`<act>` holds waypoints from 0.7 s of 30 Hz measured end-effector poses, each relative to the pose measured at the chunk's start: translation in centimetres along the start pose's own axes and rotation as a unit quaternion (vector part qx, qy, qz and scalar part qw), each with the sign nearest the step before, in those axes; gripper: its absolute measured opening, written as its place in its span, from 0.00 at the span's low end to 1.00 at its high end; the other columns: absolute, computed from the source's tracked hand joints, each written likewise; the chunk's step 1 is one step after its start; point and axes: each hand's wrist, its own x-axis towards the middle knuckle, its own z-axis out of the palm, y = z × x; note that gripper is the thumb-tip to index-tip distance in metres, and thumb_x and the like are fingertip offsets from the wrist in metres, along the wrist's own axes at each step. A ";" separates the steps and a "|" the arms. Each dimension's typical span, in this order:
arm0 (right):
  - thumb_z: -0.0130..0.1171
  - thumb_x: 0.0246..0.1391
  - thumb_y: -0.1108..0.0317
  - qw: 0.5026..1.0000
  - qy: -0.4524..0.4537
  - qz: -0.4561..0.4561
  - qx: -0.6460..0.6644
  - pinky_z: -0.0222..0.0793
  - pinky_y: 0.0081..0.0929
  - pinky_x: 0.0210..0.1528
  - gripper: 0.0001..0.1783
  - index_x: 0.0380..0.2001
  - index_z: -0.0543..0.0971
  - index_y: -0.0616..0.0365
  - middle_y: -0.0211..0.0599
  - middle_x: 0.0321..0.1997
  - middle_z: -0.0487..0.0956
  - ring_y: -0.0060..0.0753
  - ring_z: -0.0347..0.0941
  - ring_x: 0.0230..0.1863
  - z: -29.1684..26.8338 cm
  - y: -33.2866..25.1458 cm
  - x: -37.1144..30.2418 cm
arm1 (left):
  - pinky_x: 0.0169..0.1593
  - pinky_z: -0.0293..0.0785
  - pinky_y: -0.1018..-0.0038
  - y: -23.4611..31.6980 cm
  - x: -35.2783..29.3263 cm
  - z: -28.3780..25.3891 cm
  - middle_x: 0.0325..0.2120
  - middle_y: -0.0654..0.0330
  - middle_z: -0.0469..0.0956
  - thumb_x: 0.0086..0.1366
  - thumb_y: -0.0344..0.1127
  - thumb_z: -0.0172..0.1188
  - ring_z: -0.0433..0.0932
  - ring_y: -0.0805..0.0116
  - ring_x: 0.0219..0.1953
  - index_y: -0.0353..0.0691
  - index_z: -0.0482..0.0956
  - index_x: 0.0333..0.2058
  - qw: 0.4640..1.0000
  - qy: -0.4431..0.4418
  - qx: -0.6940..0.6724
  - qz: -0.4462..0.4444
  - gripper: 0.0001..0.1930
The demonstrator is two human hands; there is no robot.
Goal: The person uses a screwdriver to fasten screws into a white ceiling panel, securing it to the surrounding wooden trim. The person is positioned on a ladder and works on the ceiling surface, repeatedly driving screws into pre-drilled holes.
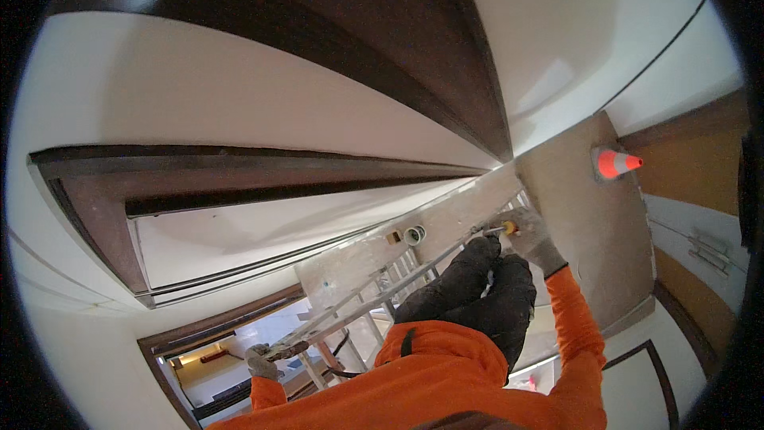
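Observation:
My right hand (532, 237), in a grey glove, is closed around a screwdriver (509, 228) with a yellow handle and a thin metal shaft. It is held beside my knees, in front of my dark trousers. Out to the lower left, my left hand (261, 361), also gloved, is closed at the upper end of the metal stepladder (350, 314). A dark strip lies along the rail there, and the fingers are partly hidden. The ladder's rails and rungs run down beside my legs.
A white ring-shaped roll (415, 235) and a small brown block (394, 236) lie on the covered floor below. An orange-and-white traffic cone (619, 163) stands at the right. Dark-framed doorways (239, 163) line the pale walls at left; another opening (215, 366) is lower left.

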 end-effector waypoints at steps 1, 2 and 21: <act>0.63 0.53 0.67 0.998 -0.054 -0.032 -0.007 0.75 0.44 0.50 0.11 0.40 0.84 0.49 0.40 0.42 0.84 0.49 0.80 0.45 1.4 -0.2 1.1 | 0.39 0.77 0.58 1.0 -0.7 0.6 0.24 0.55 0.76 0.68 0.46 0.48 0.75 0.57 0.29 0.42 0.73 0.25 1.000 0.009 0.001 0.005 0.17; 0.63 0.53 0.65 0.992 -0.110 -0.066 -0.018 0.74 0.44 0.50 0.11 0.41 0.84 0.49 0.40 0.41 0.84 0.50 0.80 0.45 2.5 -0.9 2.4 | 0.38 0.77 0.59 1.6 -1.8 0.9 0.25 0.55 0.76 0.68 0.47 0.48 0.75 0.57 0.29 0.41 0.73 0.26 1.000 0.019 0.000 0.008 0.17; 0.70 0.53 0.56 0.943 -0.088 -0.298 0.115 0.76 0.42 0.32 0.19 0.43 0.80 0.55 0.40 0.30 0.80 0.47 0.80 0.29 10.6 -7.7 12.9 | 0.28 0.68 0.67 0.4 -4.9 4.4 0.19 0.66 0.64 0.67 0.48 0.47 0.66 0.69 0.22 0.48 0.64 0.23 0.979 0.078 -0.108 0.157 0.16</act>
